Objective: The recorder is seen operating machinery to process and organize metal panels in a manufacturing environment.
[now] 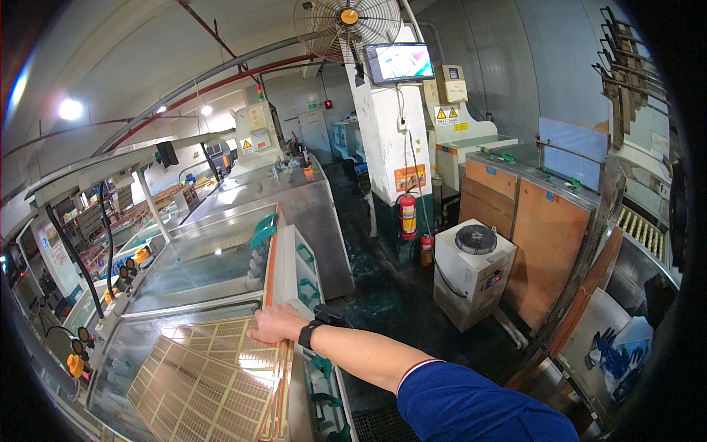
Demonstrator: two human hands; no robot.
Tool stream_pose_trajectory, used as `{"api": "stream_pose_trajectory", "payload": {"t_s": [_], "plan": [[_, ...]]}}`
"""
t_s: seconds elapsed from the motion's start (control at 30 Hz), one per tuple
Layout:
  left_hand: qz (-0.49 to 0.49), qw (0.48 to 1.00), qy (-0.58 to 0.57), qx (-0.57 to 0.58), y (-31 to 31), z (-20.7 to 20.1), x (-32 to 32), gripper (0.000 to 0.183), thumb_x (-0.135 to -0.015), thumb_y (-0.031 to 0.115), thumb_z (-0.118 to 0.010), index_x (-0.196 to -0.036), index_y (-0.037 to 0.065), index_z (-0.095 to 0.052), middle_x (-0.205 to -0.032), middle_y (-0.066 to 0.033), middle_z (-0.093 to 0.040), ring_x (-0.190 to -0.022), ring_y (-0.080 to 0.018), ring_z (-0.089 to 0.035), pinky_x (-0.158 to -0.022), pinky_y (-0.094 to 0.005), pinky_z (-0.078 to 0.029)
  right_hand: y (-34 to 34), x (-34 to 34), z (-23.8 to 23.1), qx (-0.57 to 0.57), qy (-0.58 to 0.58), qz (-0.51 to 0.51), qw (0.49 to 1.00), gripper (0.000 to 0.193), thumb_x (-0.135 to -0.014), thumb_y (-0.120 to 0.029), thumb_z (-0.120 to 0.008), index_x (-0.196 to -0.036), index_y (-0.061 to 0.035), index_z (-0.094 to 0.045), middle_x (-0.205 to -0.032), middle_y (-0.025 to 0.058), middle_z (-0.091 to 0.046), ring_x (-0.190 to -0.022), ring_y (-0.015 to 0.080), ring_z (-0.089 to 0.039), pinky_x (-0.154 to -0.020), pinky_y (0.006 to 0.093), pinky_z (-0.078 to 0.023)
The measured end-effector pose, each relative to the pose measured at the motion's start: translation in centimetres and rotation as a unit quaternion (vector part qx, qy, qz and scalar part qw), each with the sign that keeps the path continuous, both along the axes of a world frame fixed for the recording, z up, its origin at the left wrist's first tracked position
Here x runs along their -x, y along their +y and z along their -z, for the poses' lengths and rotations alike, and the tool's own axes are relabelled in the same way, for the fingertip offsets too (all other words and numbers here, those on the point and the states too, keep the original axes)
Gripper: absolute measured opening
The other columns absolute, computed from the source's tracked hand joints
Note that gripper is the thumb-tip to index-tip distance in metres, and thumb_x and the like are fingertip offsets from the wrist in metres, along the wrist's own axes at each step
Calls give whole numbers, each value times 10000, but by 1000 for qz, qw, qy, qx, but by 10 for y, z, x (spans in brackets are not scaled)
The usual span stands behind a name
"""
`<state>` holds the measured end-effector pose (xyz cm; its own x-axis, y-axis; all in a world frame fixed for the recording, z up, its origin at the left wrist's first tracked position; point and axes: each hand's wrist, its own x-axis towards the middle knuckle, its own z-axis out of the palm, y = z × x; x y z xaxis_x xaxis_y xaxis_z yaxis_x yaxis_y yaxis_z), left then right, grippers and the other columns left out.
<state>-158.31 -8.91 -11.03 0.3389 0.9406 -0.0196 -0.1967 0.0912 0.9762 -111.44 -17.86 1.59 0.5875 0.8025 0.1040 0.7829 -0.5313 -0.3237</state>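
Observation:
My right hand (277, 324) reaches in from the lower right, with a dark band on the wrist and a blue sleeve. Its fingers are bent down over the far right corner of a stack of gold-coloured circuit board panels (213, 368); the fingertips are partly hidden. One panel in the pile lies turned at an angle to the others. Beneath them is the glass-topped lid (118, 353) of a long machine. Of my left hand nothing shows.
Green handles (264, 230) line the machine's side. Past the aisle stand a white cooling unit (475, 272), a red fire extinguisher (408, 216) by a pillar, and orange-brown cabinets (549, 250). Blue gloves (622, 361) lie at the lower right. A fan (347, 22) hangs overhead.

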Motion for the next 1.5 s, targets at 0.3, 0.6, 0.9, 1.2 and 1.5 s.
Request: {"api": "stream_pose_trajectory", "payload": {"t_s": [0.3, 0.6, 0.9, 1.2, 1.5], "plan": [[-42, 999, -9, 16, -12, -9, -10, 610, -874, -81, -580, -1432, -51, -337, -1466, -256, -408, -1352, -376, -432, -1138, -473, -377, 3, -3, 5, -36, -26, 4, 999, 574, -889, -505, -511, -1047, 9, -713, -1029, 232, -710, -966, 389, -688, -833, 481, -538], [4, 998, 42, -50, -4, -6, 0, 566, -888, -70, -574, -1414, -55, -368, -1451, -251, -433, -1345, -376, -437, -1135, -449, -384, -2, -2, -1, -5, -10, 15, 1000, 643, -918, -565, -485, -1135, 17, -652, -1090, 224, -688, -1045, 379, -657, -876, 488, -511], [-9, 998, -64, -7, 33, 3, 32, 305, -859, 27, -530, -1154, -22, -592, -1045, -136, -642, -973, -268, -649, -839, -405, -553, 7, 23, -20, 56, 26, 33, 998, 543, -866, -587, -544, -1063, -117, -729, -1033, 165, -719, -946, 341, -692, -814, 449, -541], [-210, 965, -130, 84, 13, -34, 166, 319, -930, 36, -546, -1229, -72, -574, -1067, -140, -682, -891, -224, -679, -788, -349, -566, 22, -1, 3, 49, -47, 32, 997, 733, -922, -599, -486, -1389, -34, -506, -1339, 216, -579, -1231, 393, -548, -1023, 462, -433], [-296, 950, -68, 74, 8, 27, 320, 237, -949, -2, -463, -1137, -51, -598, -1024, -132, -679, -881, -235, -687, -797, -369, -584, 21, -5, 8, 34, -55, 25, 998, 724, -927, -593, -491, -1363, -16, -521, -1294, 233, -600, -1209, 391, -563, -1004, 436, -441]]}}
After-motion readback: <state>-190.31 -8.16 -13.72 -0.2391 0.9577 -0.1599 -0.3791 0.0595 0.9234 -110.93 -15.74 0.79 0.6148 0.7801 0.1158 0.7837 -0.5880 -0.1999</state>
